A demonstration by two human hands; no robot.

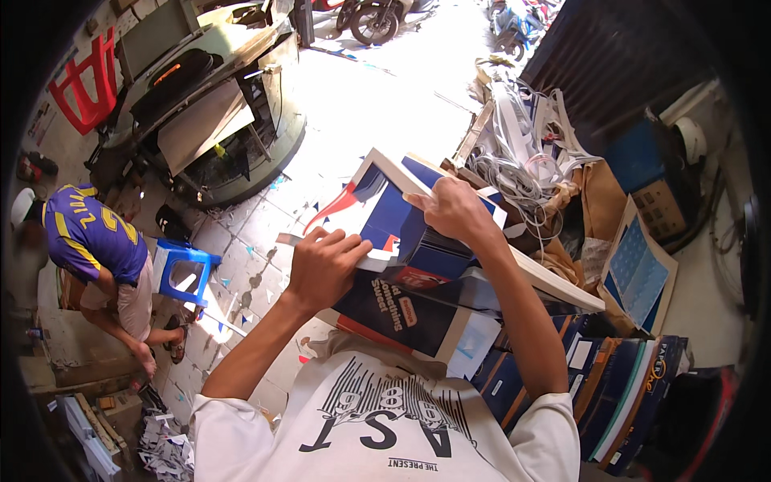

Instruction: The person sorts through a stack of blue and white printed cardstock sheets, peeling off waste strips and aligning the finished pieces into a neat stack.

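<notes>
With my left hand (321, 269) clamped on the white frame strip (361, 261) and my right hand (454, 210) pinching the printed poster board (377, 210) beside it, framing appears mid-way, the board's other edges seemingly bare.

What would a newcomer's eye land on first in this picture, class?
At centre, the left hand and right hand grip a white-framed printed board in blue, red and white. At the left, a crouching person in a blue and yellow shirt is beside a small blue plastic stool. Stacked dark-blue flat packs sit lower right.
</notes>
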